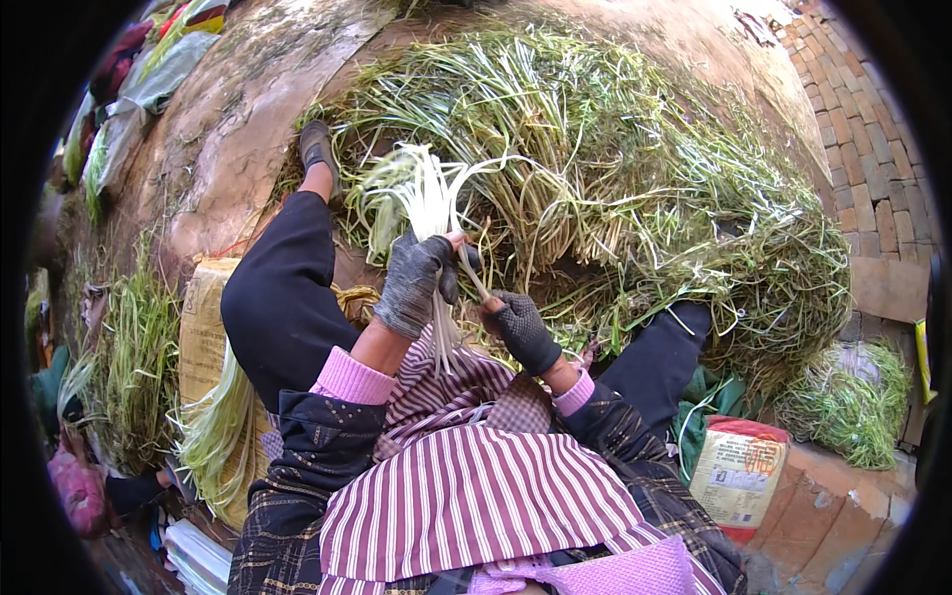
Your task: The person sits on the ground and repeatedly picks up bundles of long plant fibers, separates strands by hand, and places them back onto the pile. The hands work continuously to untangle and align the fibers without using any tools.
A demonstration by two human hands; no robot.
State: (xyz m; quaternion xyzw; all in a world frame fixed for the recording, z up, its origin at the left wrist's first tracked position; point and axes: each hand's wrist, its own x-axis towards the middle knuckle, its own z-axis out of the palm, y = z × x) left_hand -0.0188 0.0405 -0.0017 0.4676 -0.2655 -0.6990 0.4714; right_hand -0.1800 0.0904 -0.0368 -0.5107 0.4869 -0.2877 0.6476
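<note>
My left hand (418, 279), in a grey fingerless glove, grips a bunch of pale green-white stalks (429, 195) above my lap. Their looser tops fan out at the upper end, and thin white ends hang below the fist. In a dark dotted glove, my right hand (520, 326) pinches the lower end of one stalk (471, 277) beside the bunch. Beyond both hands lies a large heap of long green stalks (535, 171), tangled with yellowed leaves. A striped apron (476, 506) covers my lap.
Left of my knee, pale trimmed-looking stalks (223, 439) lie on a yellow sack (204, 312). More greens (137, 372) lie farther left, near another person's pink garment (76, 487). At right are a printed sack (738, 472), a smaller pile of greens (851, 405) and brick paving (874, 171).
</note>
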